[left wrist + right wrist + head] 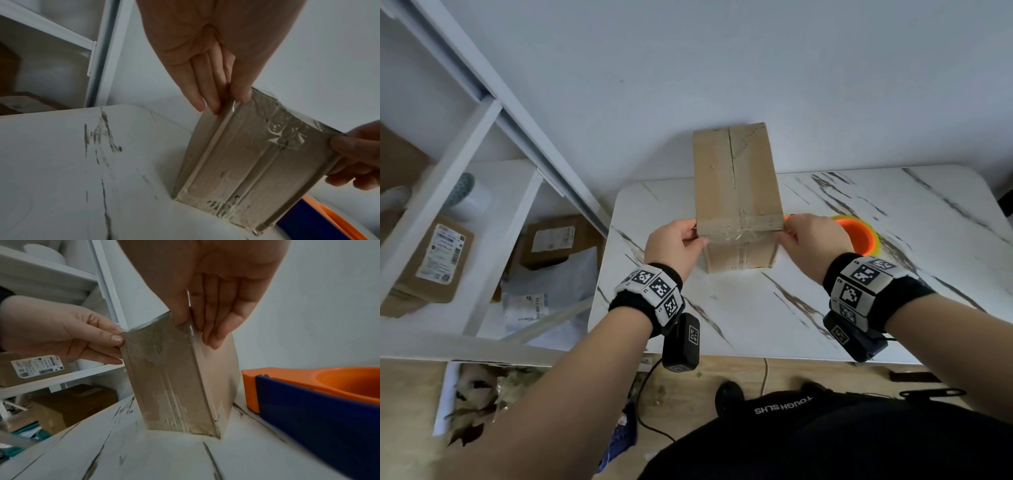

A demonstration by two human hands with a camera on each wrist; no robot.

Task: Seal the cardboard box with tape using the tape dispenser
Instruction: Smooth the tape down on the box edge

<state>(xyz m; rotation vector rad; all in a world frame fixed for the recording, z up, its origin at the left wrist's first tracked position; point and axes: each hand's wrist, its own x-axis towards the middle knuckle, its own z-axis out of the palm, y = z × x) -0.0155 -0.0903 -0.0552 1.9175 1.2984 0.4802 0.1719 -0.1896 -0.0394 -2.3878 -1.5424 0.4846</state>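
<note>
Both hands are pressing a strip of clear tape [739, 229] down over the near end of the cardboard box [736, 192].

The box is standing on the white marbled table [774, 308], its top seam running away from the person. The left hand [675, 245] is holding the box's left edge, thumb on top and fingers flat down the side; the right hand [813, 240] is doing the same on the right edge, fingers straight against the cardboard. The orange and blue tape dispenser [320, 395] is lying on the table just right of the box, behind the right hand.
</note>
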